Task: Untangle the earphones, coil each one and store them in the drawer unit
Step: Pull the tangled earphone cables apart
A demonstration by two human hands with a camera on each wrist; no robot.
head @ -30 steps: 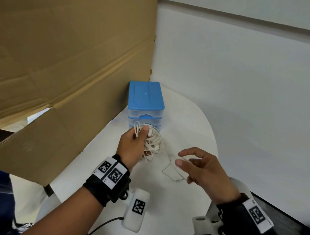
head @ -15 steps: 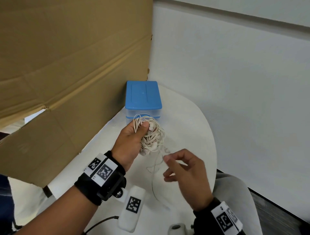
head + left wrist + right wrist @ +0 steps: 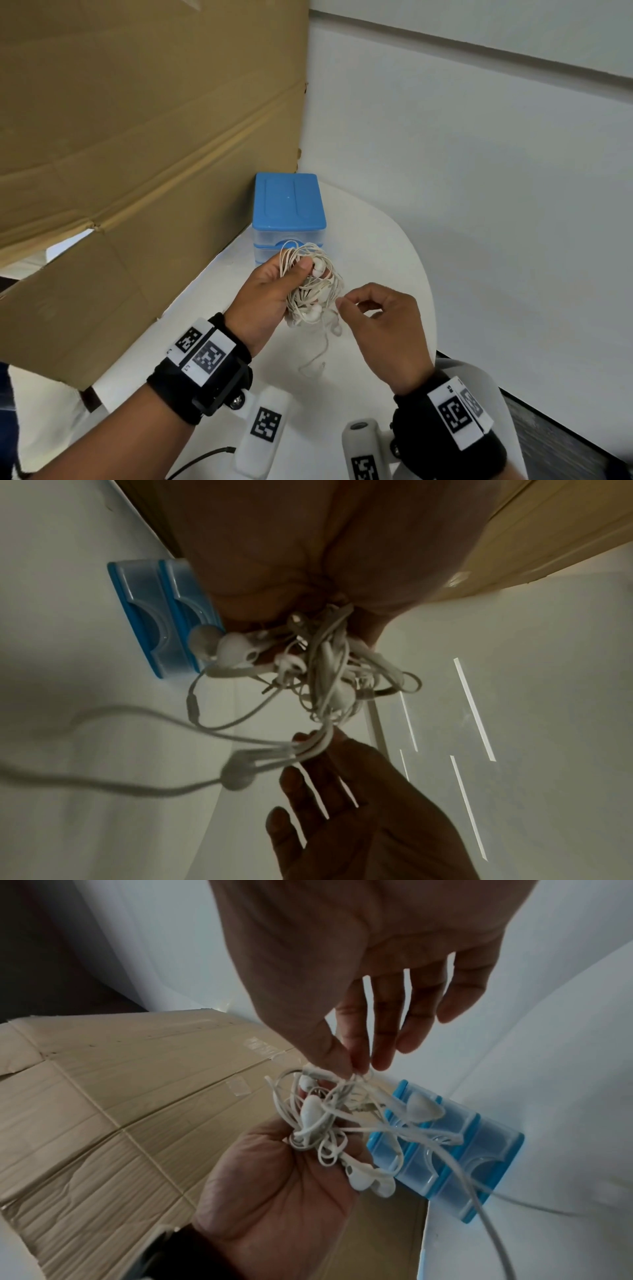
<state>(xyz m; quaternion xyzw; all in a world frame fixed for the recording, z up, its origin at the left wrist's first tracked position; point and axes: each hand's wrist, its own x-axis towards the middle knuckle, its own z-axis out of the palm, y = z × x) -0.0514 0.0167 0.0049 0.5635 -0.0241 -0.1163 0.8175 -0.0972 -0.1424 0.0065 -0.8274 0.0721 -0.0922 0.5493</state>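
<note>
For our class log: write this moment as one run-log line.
left hand: grips earphone tangle | right hand: pinches a strand | drawer unit: closed

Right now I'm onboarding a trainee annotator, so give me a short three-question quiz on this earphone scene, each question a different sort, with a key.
1. True or false: the left hand holds the tangled earphones lifted above the white table.
2. Multiple choice: what is the right hand doing? A) resting flat on the table; B) pinching a cable at the edge of the tangle; C) pulling a drawer open.
3. Fill in: the drawer unit has a ____ top and both drawers are closed.

Key: 1 true; 2 B; 3 blue.
</note>
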